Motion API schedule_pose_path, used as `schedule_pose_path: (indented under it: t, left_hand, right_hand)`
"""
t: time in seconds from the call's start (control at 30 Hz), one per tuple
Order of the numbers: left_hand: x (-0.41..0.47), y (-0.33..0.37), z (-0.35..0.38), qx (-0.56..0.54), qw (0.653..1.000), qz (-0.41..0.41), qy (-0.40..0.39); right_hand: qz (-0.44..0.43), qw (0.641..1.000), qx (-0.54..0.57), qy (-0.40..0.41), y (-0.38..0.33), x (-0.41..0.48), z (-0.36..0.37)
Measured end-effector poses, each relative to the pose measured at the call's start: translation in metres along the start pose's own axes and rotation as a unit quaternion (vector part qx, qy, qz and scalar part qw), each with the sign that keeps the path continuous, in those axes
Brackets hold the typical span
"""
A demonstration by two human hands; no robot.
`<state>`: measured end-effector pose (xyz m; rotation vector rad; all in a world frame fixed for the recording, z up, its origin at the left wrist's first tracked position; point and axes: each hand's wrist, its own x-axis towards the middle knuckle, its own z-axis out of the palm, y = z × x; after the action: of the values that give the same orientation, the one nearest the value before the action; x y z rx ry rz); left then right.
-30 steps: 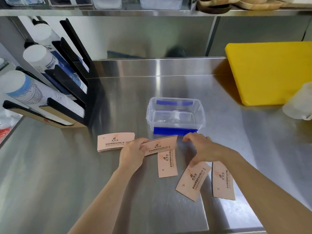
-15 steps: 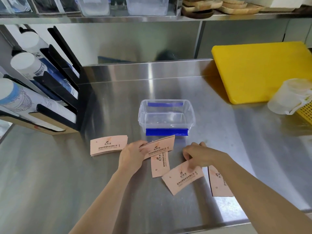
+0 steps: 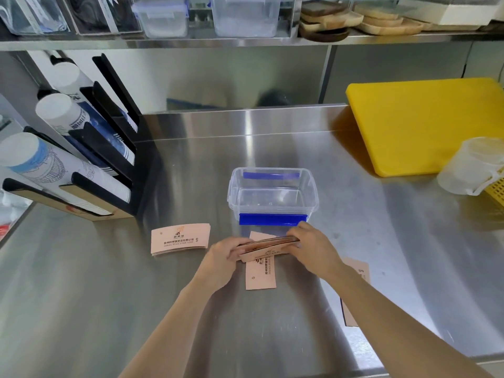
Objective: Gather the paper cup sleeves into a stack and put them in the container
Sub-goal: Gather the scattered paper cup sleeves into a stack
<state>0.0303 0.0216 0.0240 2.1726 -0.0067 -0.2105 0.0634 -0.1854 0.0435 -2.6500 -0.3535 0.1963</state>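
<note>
A clear plastic container (image 3: 272, 186) with blue clips stands open and empty at the middle of the steel counter. Just in front of it, my left hand (image 3: 222, 257) and my right hand (image 3: 311, 246) grip the two ends of a small stack of pink paper cup sleeves (image 3: 268, 248), held on edge above the counter. One flat sleeve (image 3: 260, 276) lies under the held stack. Another stack of sleeves (image 3: 180, 239) rests to the left. A further sleeve (image 3: 356, 268) lies partly hidden under my right forearm.
A black rack of paper cups (image 3: 81, 165) stands at the left. A yellow cutting board (image 3: 428, 124) leans at the back right, with a translucent plastic cup (image 3: 469, 170) and a yellow basket (image 3: 497, 189) beside it. A shelf (image 3: 245, 40) runs overhead.
My right hand lifted the sleeve it was holding off the counter and brought it up against the sleeve in my left hand. Both hands now hold the joined stack.
</note>
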Motion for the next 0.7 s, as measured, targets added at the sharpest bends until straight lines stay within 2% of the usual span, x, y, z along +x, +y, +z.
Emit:
schedule_pose_path:
  t: [0.1, 0.2, 0.33, 0.5, 0.7]
  left_hand:
    - [-0.001, -0.001, 0.003, -0.020, 0.999, 0.008, -0.027]
    - [-0.004, 0.007, 0.005, -0.156, 0.986, -0.045, -0.028]
    - [-0.006, 0.011, 0.006, -0.297, 0.953, -0.056, 0.007]
    - [-0.003, 0.010, 0.008, -0.196, 0.978, -0.063, 0.030]
    - [-0.001, 0.007, 0.005, -0.159, 0.984, -0.066, 0.040]
  right_hand:
    - [0.013, 0.999, 0.026, 0.014, -0.001, 0.003, 0.003]
    - [0.049, 0.997, 0.058, 0.018, -0.001, 0.006, 0.003]
    - [0.069, 0.995, 0.071, 0.003, -0.001, 0.007, 0.003]
    - [0.074, 0.994, 0.076, -0.008, -0.003, 0.008, 0.004]
    - [0.101, 0.987, 0.120, -0.014, -0.008, 0.011, 0.010]
